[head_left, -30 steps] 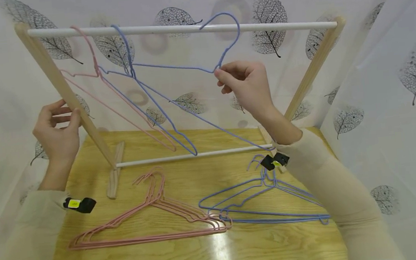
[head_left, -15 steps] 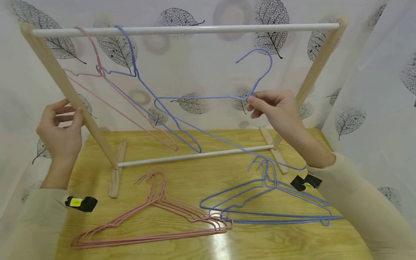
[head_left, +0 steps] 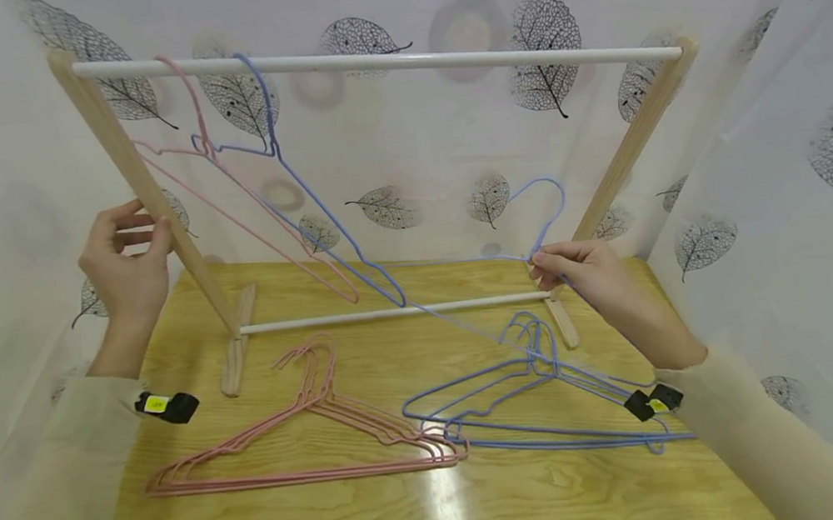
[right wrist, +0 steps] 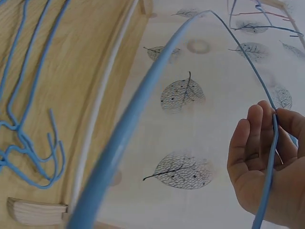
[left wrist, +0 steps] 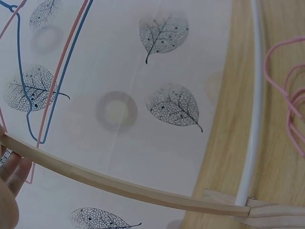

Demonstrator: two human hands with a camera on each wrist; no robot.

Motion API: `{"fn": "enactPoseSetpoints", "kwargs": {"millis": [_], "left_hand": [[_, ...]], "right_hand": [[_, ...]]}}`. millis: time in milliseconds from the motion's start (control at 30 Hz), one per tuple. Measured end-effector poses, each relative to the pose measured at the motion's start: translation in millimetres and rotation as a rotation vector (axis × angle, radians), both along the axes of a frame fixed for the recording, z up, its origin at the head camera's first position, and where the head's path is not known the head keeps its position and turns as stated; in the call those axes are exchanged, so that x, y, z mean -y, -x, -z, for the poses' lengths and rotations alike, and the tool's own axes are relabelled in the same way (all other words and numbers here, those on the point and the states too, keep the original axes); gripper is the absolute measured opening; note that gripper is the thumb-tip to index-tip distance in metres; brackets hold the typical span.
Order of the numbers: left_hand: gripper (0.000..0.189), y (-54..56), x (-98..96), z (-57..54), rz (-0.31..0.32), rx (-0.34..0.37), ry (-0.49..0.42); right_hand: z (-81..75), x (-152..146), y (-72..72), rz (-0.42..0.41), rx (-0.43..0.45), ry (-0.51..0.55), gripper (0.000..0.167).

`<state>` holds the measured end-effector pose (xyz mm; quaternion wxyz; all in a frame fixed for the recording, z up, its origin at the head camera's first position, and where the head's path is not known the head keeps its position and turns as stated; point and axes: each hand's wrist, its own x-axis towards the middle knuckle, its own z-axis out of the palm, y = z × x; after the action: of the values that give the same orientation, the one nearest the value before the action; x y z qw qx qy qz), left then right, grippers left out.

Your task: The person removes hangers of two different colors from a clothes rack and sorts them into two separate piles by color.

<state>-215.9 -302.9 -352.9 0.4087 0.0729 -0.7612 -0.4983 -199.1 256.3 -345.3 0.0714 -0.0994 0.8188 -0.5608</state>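
My right hand (head_left: 600,292) pinches a blue clothes hanger (head_left: 544,180) just below its hook. This hanger is off the rack's white top bar (head_left: 442,60), down near table height by the right post. Its near wire (right wrist: 126,124) looms large in the right wrist view. My left hand (head_left: 128,275) grips the wooden left post (head_left: 194,260) of the rack, thumb on the near side; some fingertips are hidden behind it. On the top bar's left part hang a pink hanger (head_left: 195,105) and a blue hanger (head_left: 269,107).
Several pink hangers (head_left: 302,475) lie stacked on the wooden table (head_left: 381,519) at front left. Beside them, several blue hangers (head_left: 538,428) lie at front right, ends overlapping. The lower white rail (head_left: 332,320) and rack feet stand behind. A leaf-patterned curtain (head_left: 405,144) encloses the back and sides.
My right hand has carried the blue hanger off the top bar, down and to the right, toward the table. The left hand has stayed on the post.
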Motion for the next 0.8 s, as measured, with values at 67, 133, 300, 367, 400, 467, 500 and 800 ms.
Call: {"fn": "enactPoseSetpoints", "kwargs": {"millis": [67, 133, 300, 367, 400, 467, 500, 800], "left_hand": [[0.027, -0.4, -0.3, 0.0, -0.001, 0.004, 0.000], [0.027, -0.7, -0.5, 0.0, -0.001, 0.005, 0.002], [0.027, -1.3, -1.0, 0.0, -0.006, 0.003, 0.010], [0.027, -0.9, -0.7, 0.0, -0.009, 0.005, 0.014], [0.027, -0.7, -0.6, 0.0, -0.011, 0.006, 0.016], [0.027, -0.2, -0.2, 0.1, -0.012, 0.009, 0.014], [0.028, 0.0, 0.1, 0.2, -0.012, 0.011, 0.013], [0.027, 2.1, 1.9, 0.4, -0.005, 0.008, 0.006]], "right_hand": [[10.1, -7, -1.9, -0.005, 0.045, -0.056, 0.034], [19.9, -13, -2.8, -0.020, 0.082, -0.066, 0.034], [43.4, -25, -2.1, -0.083, 0.201, 0.039, 0.021], [52.8, -29, -2.6, -0.112, 0.246, 0.031, 0.020], [57.7, -32, -2.9, -0.125, 0.264, 0.020, 0.020], [68.1, -36, -3.6, -0.154, 0.299, -0.011, 0.023], [73.4, -39, -3.9, -0.168, 0.312, -0.031, 0.026], [122.5, -59, -2.1, -0.274, 0.393, -0.074, 0.036]]}}
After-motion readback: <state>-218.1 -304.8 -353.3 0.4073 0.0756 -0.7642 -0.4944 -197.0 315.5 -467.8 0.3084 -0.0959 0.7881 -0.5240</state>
